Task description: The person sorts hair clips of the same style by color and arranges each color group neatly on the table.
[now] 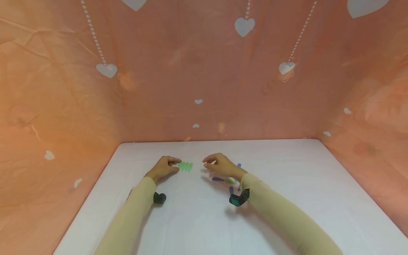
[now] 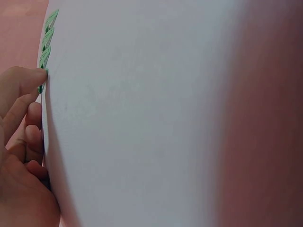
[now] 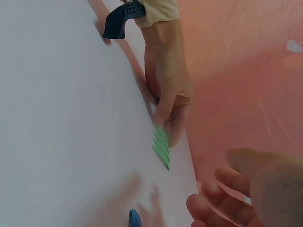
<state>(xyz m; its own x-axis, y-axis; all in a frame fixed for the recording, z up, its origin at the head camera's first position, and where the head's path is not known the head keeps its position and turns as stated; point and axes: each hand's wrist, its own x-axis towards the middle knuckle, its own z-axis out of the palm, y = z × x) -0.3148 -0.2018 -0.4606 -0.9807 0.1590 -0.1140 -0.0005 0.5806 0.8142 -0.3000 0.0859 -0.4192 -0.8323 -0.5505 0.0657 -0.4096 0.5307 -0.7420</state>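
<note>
We see a person's two hands over a white table [image 1: 191,223]. A row of thin green pieces [image 1: 186,166] lies on the table between the hands, right up against the left hand [image 1: 163,167]. The green pieces sit close together, side by side, and they slant. The left thumb and pointing finger are bent close together, and we see them pinch the end of the green row. The other left fingers are curled in under them.

The right hand [image 1: 224,165] is up above the table, on the other side of the row and apart from it. Its thumb and fingers are gently bent with a small gap between them, and we see nothing in them.

Below the right hand and near its wrist, we find a dark blue piece [image 1: 218,179], another green piece [image 1: 230,181] and a few more blue bits [image 1: 231,190]. The arm hides part of this little group. All these pieces are too small for us to tell if any words are on them.

We see pale yellow sleeves [image 1: 137,209] on both arms and a dark gadget [image 1: 239,198] at the right wrist. Behind the table hangs an orange cloth [image 1: 178,71] with white hearts [image 1: 244,27], some on strings of white dots.
</note>
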